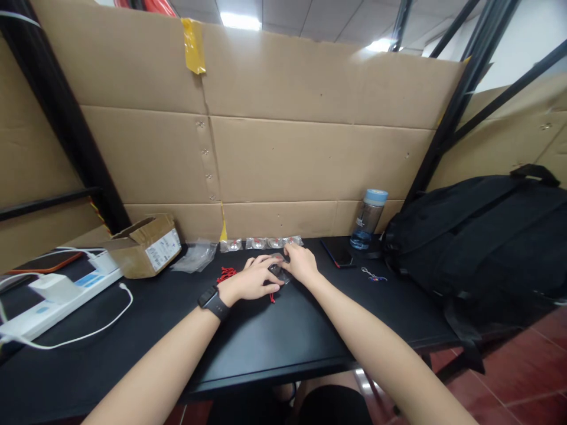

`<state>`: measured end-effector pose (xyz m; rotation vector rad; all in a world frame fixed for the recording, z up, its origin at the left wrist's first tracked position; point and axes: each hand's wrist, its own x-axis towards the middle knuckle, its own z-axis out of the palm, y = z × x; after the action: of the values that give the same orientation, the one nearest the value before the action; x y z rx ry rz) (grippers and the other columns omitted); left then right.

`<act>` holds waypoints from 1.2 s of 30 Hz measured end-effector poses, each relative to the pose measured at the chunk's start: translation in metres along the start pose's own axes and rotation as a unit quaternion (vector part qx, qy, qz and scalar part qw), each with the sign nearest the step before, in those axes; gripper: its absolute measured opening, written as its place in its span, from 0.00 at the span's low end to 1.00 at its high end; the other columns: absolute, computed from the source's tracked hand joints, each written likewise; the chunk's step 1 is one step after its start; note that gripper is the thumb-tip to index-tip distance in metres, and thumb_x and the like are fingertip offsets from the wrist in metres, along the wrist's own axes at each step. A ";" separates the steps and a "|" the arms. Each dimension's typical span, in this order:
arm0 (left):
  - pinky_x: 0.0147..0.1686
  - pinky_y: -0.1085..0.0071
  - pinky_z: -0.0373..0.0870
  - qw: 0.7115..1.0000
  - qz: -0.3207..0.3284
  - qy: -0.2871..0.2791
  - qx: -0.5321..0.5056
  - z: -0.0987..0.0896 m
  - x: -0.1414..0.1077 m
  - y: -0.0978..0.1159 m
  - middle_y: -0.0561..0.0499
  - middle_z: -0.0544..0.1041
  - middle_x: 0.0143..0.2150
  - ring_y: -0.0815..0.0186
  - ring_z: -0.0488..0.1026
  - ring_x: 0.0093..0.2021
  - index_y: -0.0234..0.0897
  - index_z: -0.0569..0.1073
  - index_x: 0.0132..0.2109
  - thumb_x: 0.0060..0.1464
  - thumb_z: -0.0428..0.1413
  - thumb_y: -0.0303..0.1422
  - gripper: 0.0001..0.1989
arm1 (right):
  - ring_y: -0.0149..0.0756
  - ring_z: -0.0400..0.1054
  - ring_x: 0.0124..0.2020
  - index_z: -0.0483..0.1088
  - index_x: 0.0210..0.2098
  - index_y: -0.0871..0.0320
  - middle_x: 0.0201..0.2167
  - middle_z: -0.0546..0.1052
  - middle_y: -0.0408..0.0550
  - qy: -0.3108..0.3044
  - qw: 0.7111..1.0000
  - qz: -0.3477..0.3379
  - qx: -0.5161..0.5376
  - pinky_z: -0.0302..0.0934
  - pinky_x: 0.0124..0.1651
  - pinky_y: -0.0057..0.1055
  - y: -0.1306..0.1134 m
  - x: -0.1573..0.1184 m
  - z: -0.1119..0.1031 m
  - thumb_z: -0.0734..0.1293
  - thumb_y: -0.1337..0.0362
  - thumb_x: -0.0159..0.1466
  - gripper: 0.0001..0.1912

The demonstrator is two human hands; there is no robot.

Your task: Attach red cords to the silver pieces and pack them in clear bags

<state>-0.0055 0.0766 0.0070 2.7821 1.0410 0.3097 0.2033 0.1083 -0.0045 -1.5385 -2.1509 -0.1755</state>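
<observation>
On the left, an opened cardboard box (pixel 144 247) and loose clear bags (pixel 195 257) lie on the desk (pixel 274 348). Next come red cords (pixel 227 274), just beside the left hand (pixel 253 280), whose fingers stretch over a small clear packet (pixel 283 275) with something dark in it. The packet lies between both hands; the right hand (pixel 302 264) curls its fingers at its far side. Whether either hand pinches it, I cannot tell. Behind, similar packets (pixel 257 242) lie in a row. The step in hand seems to be working the packet's film; the next move likely calls for one hand steadying it while the other works its edge.
</observation>
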 end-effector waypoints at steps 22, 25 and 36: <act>0.52 0.61 0.60 0.970 -0.158 0.170 -0.067 0.002 0.010 -0.022 0.52 0.83 0.41 0.57 0.76 0.47 0.43 0.78 0.38 0.59 0.57 0.37 0.07 | 0.35 0.73 0.33 0.79 0.31 0.58 0.30 0.81 0.46 -0.086 0.945 -0.072 0.306 0.63 0.41 0.29 0.036 0.007 -0.007 0.72 0.66 0.59 0.03; 0.47 0.65 0.64 0.958 -0.179 0.168 -0.145 0.004 0.011 -0.027 0.53 0.83 0.39 0.59 0.78 0.43 0.42 0.77 0.37 0.58 0.56 0.38 0.07 | 0.35 0.73 0.30 0.77 0.29 0.60 0.27 0.80 0.47 -0.105 0.921 -0.007 0.374 0.63 0.37 0.28 0.037 0.008 -0.006 0.72 0.65 0.58 0.04; 0.50 0.60 0.54 0.952 -0.229 0.195 -0.058 0.021 0.017 -0.006 0.55 0.82 0.34 0.59 0.77 0.43 0.46 0.62 0.59 0.58 0.52 0.30 0.22 | 0.30 0.70 0.26 0.69 0.51 0.54 0.25 0.76 0.38 -0.102 0.953 -0.049 0.282 0.60 0.35 0.24 0.032 0.001 0.004 0.66 0.75 0.57 0.22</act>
<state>0.0084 0.0913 -0.0118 2.3284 1.6487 0.8410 0.2310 0.1221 -0.0126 -1.1516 -2.1702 0.5461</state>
